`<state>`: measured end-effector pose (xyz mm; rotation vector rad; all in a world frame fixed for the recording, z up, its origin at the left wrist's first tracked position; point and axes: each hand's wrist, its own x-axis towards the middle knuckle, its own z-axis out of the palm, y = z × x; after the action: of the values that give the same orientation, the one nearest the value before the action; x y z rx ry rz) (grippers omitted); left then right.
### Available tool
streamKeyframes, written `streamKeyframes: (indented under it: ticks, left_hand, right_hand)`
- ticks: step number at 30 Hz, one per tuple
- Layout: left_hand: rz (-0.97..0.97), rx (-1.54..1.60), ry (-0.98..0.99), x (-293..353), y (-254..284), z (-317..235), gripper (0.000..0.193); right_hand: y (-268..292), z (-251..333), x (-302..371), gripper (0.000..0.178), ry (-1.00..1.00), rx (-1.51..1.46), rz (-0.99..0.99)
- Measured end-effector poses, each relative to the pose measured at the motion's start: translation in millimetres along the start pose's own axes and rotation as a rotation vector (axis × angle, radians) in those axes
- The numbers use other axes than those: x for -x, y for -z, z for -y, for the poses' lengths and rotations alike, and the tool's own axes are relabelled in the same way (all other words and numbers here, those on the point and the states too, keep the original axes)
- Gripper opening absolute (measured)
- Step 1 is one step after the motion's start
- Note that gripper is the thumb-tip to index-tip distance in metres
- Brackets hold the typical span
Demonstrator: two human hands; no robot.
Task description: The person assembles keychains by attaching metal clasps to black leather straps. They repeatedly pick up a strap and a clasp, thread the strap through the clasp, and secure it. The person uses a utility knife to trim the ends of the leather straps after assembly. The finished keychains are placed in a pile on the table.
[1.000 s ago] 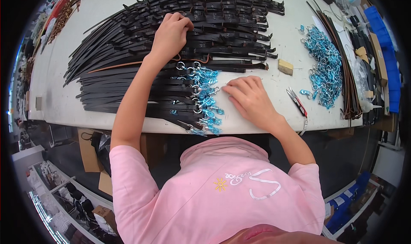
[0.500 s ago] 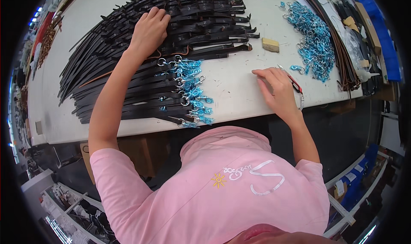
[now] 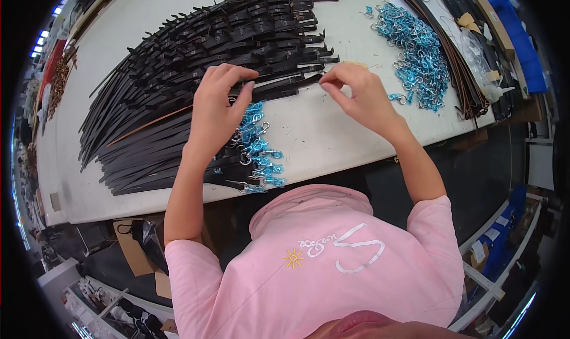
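Observation:
Many black straps (image 3: 255, 27) lie in overlapping rows across the table, their ends pointing right. Closer to me is a second bunch of black straps (image 3: 148, 155), with metal snap hooks (image 3: 261, 155) in blue film at its right end. My right hand (image 3: 365, 98) pinches the right end of one black strap (image 3: 309, 80) at the near side of the rows. Over the strap's left part, my left hand (image 3: 219, 104) curls with thumb and forefinger close together, seemingly pinching it; the contact is partly hidden by the fingers.
A heap of blue-wrapped metal hooks (image 3: 415, 57) sits at the right, beside a bundle of long brown straps (image 3: 457, 60). A yellowish block (image 3: 356, 64) is mostly covered by my right hand. The table's near edge (image 3: 332, 177) runs before my body.
My left hand has come back from the upper rows toward me and rightward. My right hand has moved forward and left, onto a strap end. The red-handled tool beside it no longer shows.

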<state>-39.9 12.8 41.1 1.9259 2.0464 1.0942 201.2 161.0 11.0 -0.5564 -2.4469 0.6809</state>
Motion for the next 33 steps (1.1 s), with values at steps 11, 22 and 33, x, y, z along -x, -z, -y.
streamKeyframes:
  ticks: [11, 22, 33]
  left_hand:
    - [0.118, -0.199, -0.118, 16, -32, 4, 0.023]
    - [0.055, -0.215, -0.281, 8, -54, 2, 0.013]
    - [-0.034, 0.443, 0.169, -6, -9, -19, 0.006]
  right_hand:
    - [-48, 4, -10, 0.019, -0.072, -0.04, 0.155]
    - [-28, 12, -20, 0.017, -0.381, -0.508, 0.204]
    - [-25, 5, -21, 0.017, -0.356, -0.555, 0.18]
